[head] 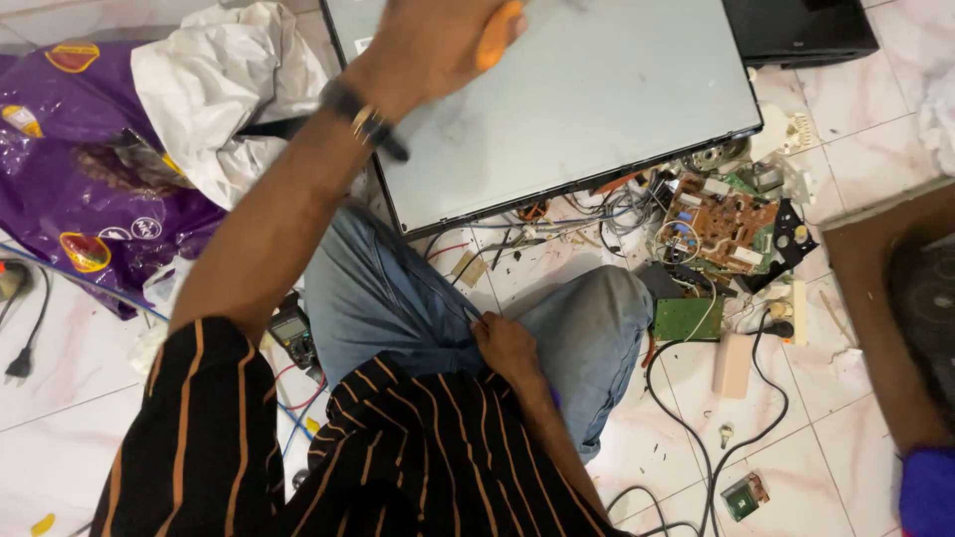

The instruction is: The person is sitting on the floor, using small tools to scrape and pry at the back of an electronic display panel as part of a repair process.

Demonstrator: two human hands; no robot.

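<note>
- Now my left hand (pixel 438 45) is raised over the grey panel (pixel 597 99), and its fingers are closed around an orange-handled tool (pixel 500 35); only the handle shows, so I cannot tell what kind of tip it has.
- The panel lies flat on the tiled floor (pixel 875 99) in front of my knees, with its near edge just beside my jeans (pixel 398 298).
- My right hand (pixel 507 348) rests low on my lap, and its fingers are pinched together on the cloth of the jeans, it seems; I cannot see if something small is between them.
- To the right of the panel there is a heap of loose wires (pixel 617 214) and a brown circuit board (pixel 721 224), and a small green board (pixel 686 318) lies near my knee.
- A multimeter (pixel 293 333) lies on the floor at my left side, partly under my arm, and a purple bag (pixel 70 169) with crumpled white paper (pixel 219 89) is further to the left.
- I judge that I am at the step of bringing the tool to the panel, not yet working on it, because the hand is in the air and blurred.
- The next move, I think, needs a steady aim to a chosen point on the panel, and probably my right hand should hold the panel so it does not slide.
</note>
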